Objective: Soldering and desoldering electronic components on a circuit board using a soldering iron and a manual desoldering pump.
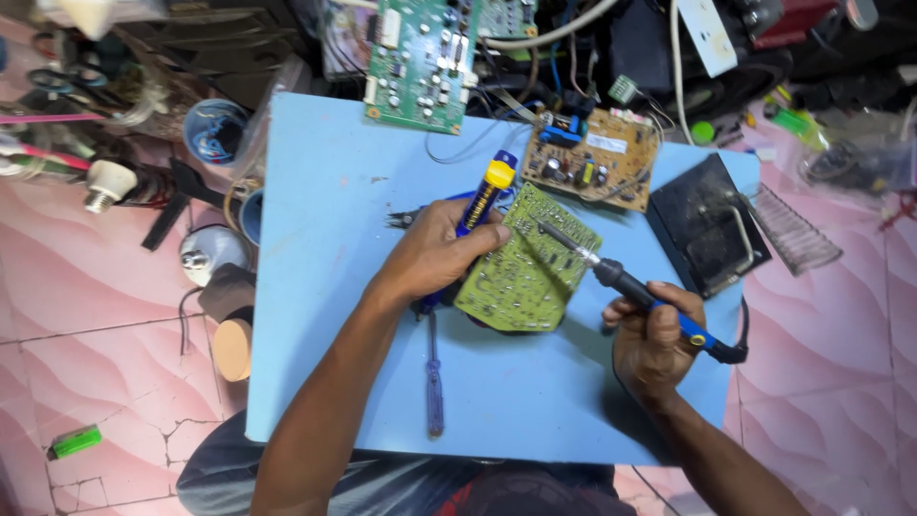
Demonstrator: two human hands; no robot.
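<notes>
A yellow-green circuit board [528, 270] lies solder side up in the middle of the blue work board [334, 191]. My left hand [435, 253] grips a blue desoldering pump with a yellow plunger [487, 196], held at the circuit board's left edge. My right hand [654, 339] holds a soldering iron [626, 284] with a black and blue handle. Its metal tip rests on the upper part of the circuit board.
A blue screwdriver [435, 377] lies near the front edge. A brown circuit board [592, 158] and a green one [418, 59] sit at the back. A black stand [707, 225] is at the right. Tape rolls, a bulb and tangled cables crowd the pink floor.
</notes>
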